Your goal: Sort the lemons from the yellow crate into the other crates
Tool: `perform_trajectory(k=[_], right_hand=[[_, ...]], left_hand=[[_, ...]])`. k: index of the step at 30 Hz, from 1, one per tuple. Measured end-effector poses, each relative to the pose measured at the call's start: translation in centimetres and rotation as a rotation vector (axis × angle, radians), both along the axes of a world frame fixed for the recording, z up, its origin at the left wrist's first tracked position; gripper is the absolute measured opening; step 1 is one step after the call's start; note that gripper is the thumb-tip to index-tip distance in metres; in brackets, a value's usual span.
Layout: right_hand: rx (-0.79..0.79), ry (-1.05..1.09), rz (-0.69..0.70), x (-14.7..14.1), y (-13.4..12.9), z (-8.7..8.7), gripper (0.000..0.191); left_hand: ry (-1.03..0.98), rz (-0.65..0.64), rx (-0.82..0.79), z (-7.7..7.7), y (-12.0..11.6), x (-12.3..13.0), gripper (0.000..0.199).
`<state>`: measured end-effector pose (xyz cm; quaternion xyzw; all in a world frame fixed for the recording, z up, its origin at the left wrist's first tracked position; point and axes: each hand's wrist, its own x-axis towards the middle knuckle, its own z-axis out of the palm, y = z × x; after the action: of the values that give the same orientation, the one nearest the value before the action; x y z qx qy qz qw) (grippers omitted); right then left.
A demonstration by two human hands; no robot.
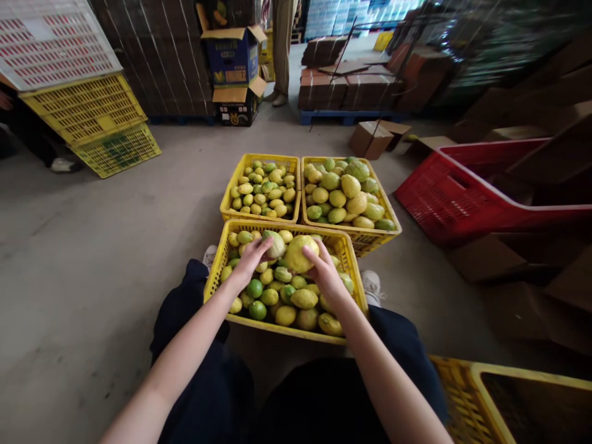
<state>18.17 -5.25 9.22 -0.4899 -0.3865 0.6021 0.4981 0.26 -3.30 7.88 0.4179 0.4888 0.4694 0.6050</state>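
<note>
Crate nearest (pixel 287 332) is sitting just below: left hand (pixel 252 254) is holding a greenish fruit (pixel 277 245), right hand (pixel 327 270) a yellow fruit (pixel 298 254). Undersides are hiding, but loose grip could maybe be dropping one.

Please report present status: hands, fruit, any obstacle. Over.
Left hand holding green fruit. Right hand holding yellow fruit. Both over front crate of fruit. Nothing visibly in the way.

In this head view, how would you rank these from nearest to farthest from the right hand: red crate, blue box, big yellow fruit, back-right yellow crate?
1. Big yellow fruit: in the right hand's grip.
2. Back-right yellow crate: just ahead.
3. Red crate: off right.
4. Blue box: far back, left.
</note>
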Motion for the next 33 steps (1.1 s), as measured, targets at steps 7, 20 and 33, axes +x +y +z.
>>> perform_trajectory(k=[7,20,33], right_hand=[[-0.353,0.172,0.229,0.4,0.8,-0.1,0.060],[0.163,-0.230,-0.258,0.1,0.0,0.2,0.062],[0.145,-0.007,-0.243,0.3,0.2,0.3,0.058]], left_hand=[[-0.068,-0.120,-0.285,-0.4,-0.2,0.7,0.060],[0.012,0.140,0.199,0.3,-0.4,0.6,0.058],[-0.011,0.063,0.227,0.4,-0.2,-0.1,0.055]])
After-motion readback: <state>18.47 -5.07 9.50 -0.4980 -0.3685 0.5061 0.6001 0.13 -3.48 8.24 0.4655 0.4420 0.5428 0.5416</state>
